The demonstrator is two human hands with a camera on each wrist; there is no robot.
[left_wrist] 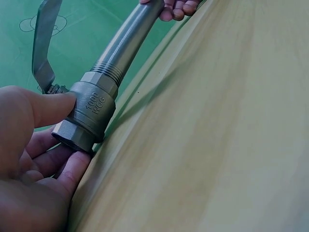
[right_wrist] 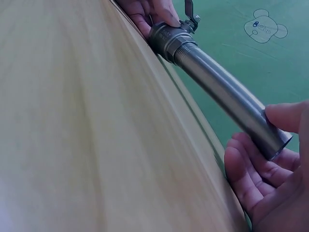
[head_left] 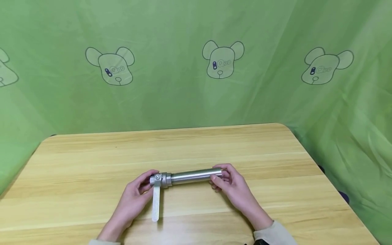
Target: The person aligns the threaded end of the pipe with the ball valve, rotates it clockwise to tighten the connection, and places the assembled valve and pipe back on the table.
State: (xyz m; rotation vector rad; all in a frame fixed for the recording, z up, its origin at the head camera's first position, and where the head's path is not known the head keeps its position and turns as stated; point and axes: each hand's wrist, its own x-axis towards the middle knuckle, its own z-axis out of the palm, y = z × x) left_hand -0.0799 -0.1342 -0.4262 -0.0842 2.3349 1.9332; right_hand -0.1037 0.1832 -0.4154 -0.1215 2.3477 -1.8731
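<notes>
A steel ball valve (head_left: 165,180) is joined to a smooth metal pipe (head_left: 191,176), whose threaded end enters the valve's hex collar. My left hand (head_left: 133,197) grips the valve body, thumb on its side and fingers under the hex end. From the valve's top, a flat lever handle (head_left: 156,204) points toward me in the head view. My right hand (head_left: 234,187) holds the pipe's free end between thumb and fingers. In the right wrist view the open pipe end (right_wrist: 280,149) shows between thumb and fingers. Valve and pipe lie roughly level, close over the table.
The wood-grain table (head_left: 245,146) has rounded far corners and stretches beyond both hands. A green cloth backdrop (head_left: 171,102) with printed bear heads hangs behind it and along the sides.
</notes>
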